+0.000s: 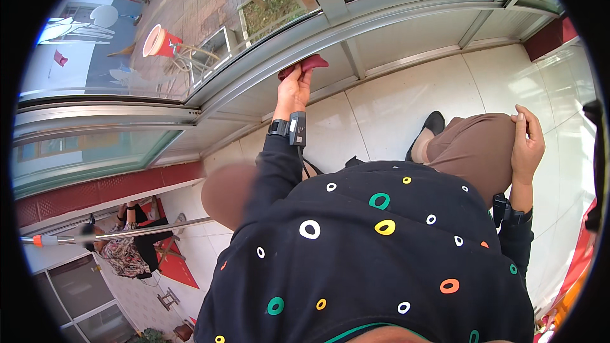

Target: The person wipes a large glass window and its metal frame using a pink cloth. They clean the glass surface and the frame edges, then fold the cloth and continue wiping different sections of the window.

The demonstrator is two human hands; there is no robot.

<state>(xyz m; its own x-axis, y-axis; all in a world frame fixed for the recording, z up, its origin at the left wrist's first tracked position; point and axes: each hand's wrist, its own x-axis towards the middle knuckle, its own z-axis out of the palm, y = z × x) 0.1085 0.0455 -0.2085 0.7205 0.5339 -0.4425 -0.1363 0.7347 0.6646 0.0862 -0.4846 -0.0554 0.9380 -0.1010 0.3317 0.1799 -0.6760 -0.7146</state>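
My left hand (295, 88) pinches a dark red cloth (314, 62) against the lower aluminium rail of the window frame (267, 73). Part of the cloth is hidden behind the fingers. On my right knee lies my right hand (528, 140), empty, with its fingers slightly bent and the thumb apart. A black device (298, 128) with a cable is strapped to my left wrist. Above the rail are glass panes (248, 14), and pale panels (405, 50) fill the frame below it.
A tiled floor (381, 100) lies below the panels. A metal pole (157, 230) crosses at the left. Beyond it a person (124, 252) sits on a folding stool, near a small stool (168, 299). Through the glass, an orange bucket (164, 42) is visible outside.
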